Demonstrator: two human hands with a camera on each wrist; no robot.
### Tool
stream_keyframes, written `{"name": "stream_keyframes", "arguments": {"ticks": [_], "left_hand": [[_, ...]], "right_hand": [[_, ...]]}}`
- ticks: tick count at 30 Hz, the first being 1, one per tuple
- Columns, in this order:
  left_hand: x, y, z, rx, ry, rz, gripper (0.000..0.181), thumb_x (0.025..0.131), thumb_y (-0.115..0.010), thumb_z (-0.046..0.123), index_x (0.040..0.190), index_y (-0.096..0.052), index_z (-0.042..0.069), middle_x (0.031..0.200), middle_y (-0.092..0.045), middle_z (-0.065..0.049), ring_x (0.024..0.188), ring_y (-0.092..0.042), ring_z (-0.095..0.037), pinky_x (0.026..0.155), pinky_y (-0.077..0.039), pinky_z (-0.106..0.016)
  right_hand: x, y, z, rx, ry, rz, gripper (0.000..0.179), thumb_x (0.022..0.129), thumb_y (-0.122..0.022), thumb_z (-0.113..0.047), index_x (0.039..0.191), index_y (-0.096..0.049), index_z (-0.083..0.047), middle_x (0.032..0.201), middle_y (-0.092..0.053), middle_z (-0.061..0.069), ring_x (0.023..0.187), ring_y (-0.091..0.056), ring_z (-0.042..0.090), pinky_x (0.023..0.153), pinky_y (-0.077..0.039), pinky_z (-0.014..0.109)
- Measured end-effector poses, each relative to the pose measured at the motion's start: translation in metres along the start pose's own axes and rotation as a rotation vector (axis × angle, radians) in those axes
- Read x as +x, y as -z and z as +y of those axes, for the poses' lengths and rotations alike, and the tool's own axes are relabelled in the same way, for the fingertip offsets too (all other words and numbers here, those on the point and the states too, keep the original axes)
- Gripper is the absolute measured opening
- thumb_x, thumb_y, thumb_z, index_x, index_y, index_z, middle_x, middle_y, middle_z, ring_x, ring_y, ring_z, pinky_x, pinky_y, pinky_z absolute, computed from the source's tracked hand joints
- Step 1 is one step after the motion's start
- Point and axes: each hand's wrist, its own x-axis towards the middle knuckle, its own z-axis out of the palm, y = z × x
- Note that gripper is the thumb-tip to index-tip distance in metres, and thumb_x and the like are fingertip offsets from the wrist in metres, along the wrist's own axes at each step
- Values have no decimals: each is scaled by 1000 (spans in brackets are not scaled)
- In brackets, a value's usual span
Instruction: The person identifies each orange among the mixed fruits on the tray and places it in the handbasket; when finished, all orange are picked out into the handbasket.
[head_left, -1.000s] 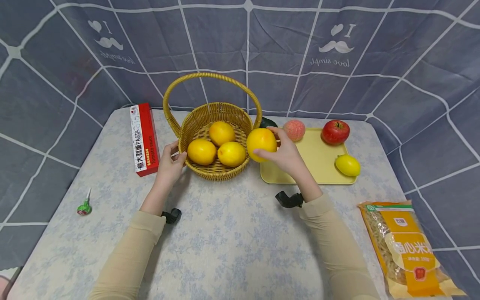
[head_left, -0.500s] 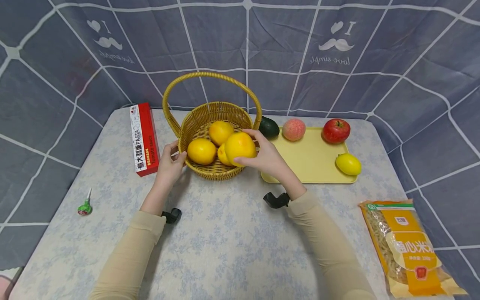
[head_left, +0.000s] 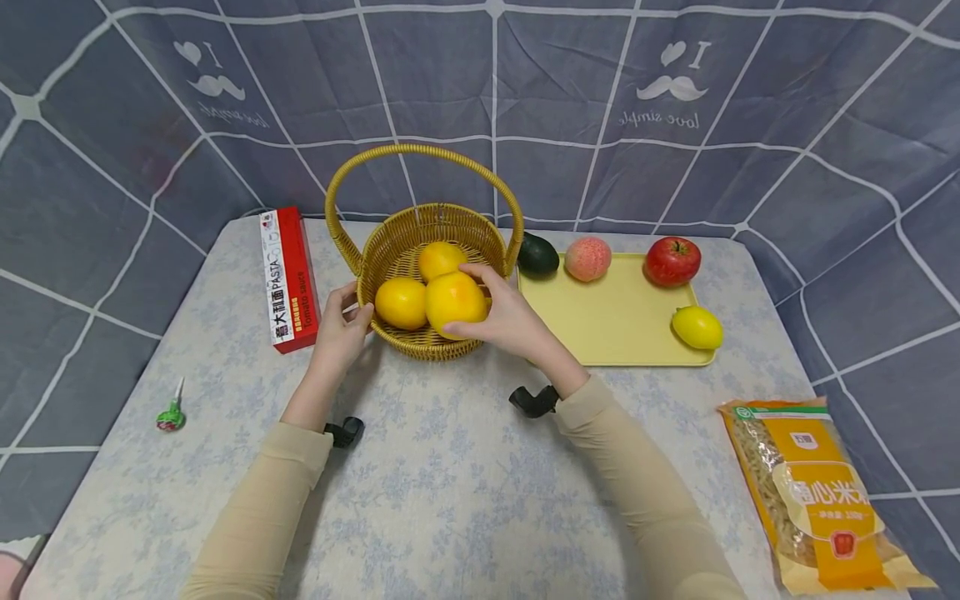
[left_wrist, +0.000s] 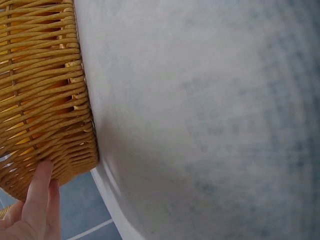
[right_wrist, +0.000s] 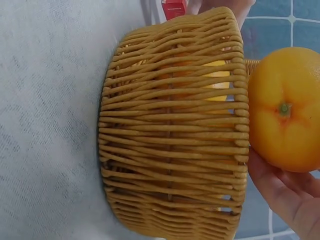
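Note:
A golden wicker basket (head_left: 438, 348) with a tall arched handle stands on the table, with yellow-orange fruits inside. Two of them show, one fruit (head_left: 401, 303) at the left and another fruit (head_left: 441, 260) behind. My left hand (head_left: 341, 333) grips the basket's left rim, its fingers (left_wrist: 37, 195) against the weave in the left wrist view. Over the basket's right half, my right hand (head_left: 510, 317) holds a round, yellow orange (head_left: 456, 305) between thumb and fingers. In the right wrist view this orange (right_wrist: 287, 110) is level with the rim or above it; its green stem end shows.
Right of the basket lies a yellow tray (head_left: 600, 325) with a peach (head_left: 588, 259), a red apple (head_left: 672, 262) and a lemon (head_left: 697, 327). A dark green avocado (head_left: 537, 255) is at its corner. Around are a pasta box (head_left: 291, 279), a lollipop (head_left: 171, 414) and a noodle bag (head_left: 825, 500).
My right hand has carried the orange leftward from beside the basket's right rim to over its inside, covering one fruit there. The left hand has kept its hold on the rim.

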Motion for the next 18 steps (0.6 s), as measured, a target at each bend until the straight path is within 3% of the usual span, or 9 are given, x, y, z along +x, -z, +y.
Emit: {"name": "stream_keyframes", "arguments": {"ticks": [12,18], "left_hand": [[1,1,-1,-18,-10,1,56,105,-45,15,155,-21,7,156,-32,-18,135,-46,-29,107,-48,-44],[0,0,-1,-36,-14,-8,57,105,-45,14,156,-20,8,157,-30,-17,136,-44,-29,108,-47,-44]], "right_hand": [[24,8,-12,-42,15,143,88,77,-83,-39,149,-37,-18,147,-45,6,125,-51,25,103,-50,44],[39,5,-10,-121,40,220,87,80,-80,-36,151,-34,-12,151,-40,10,128,-50,28,106,-47,45]]}}
